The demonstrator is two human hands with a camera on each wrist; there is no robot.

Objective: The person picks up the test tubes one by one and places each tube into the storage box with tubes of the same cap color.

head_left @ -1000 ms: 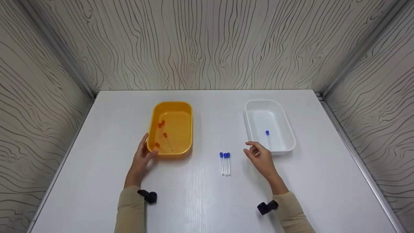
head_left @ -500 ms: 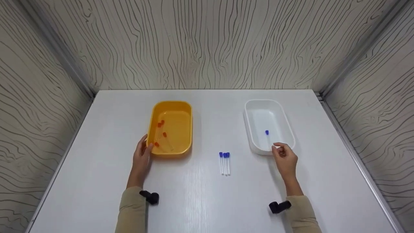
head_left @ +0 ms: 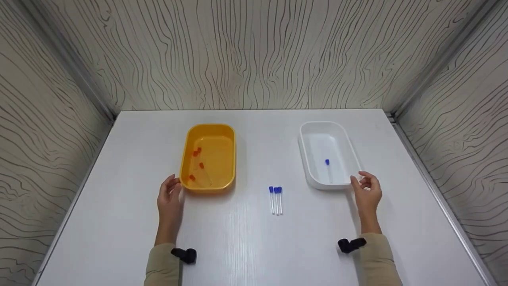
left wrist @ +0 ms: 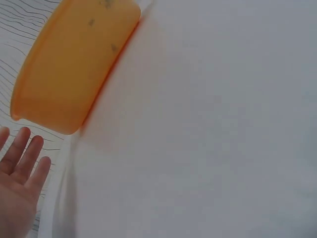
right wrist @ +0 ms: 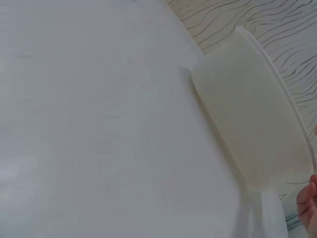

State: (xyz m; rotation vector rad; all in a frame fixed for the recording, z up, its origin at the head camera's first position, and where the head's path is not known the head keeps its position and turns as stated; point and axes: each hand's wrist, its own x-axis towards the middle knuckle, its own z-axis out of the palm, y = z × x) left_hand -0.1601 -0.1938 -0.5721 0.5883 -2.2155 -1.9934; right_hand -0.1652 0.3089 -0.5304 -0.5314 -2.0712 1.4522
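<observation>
Left fingers (left wrist: 28, 157) loose (slightly apart)

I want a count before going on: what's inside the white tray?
In the head view, one blue-capped clear tube lies in the white tray, capped end pointing away. The right hand overlaps the near right corner, so the bit beneath can't be seen.

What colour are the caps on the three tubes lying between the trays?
Blue, all three caps; the head view shows them best.
</observation>
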